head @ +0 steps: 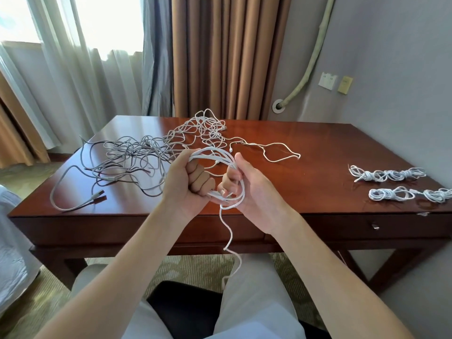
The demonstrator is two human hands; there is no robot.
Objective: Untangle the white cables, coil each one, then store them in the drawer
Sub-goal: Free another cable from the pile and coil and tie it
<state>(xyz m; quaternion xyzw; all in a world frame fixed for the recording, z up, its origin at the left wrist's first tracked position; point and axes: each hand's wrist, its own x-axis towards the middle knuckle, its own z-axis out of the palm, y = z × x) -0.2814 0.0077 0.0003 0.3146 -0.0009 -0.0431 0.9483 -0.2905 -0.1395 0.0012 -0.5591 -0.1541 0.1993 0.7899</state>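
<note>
Dark red wood, polished enough to catch the window light, makes up the desk (pixel 305 152) in front of the seated person. Above its near edge the left hand (pixel 188 182) is closed in a fist around one side of a white cable coil (pixel 215 157), knuckles turned toward the right. The right hand (pixel 249 189) grips the opposite side, its fingers curled round the strands and its thumb pointing up. Between the two hands the coil forms a flat loop, its long axis running roughly left to right, arching from the top of the left fist over to the right fingers. One loose end (pixel 230 236) drops from the bottom of the coil, hanging down past the desk front toward the person's lap.

Behind the hands, a tangle of white cables (pixel 203 130) lies on the middle of the desk, with one strand trailing off to the right. Left of it sprawls a grey cable tangle (pixel 127 157), its plugs lying near the front left edge. At the right end of the desk rest two rows of coiled white cables (pixel 389 174), side by side and apart from the tangles. A drawer (pixel 374 227) with a small metal knob sits shut in the desk front, below those bundles. Brown curtains (pixel 227 55) and sheer white ones hang behind, beside a grey wall with sockets.
</note>
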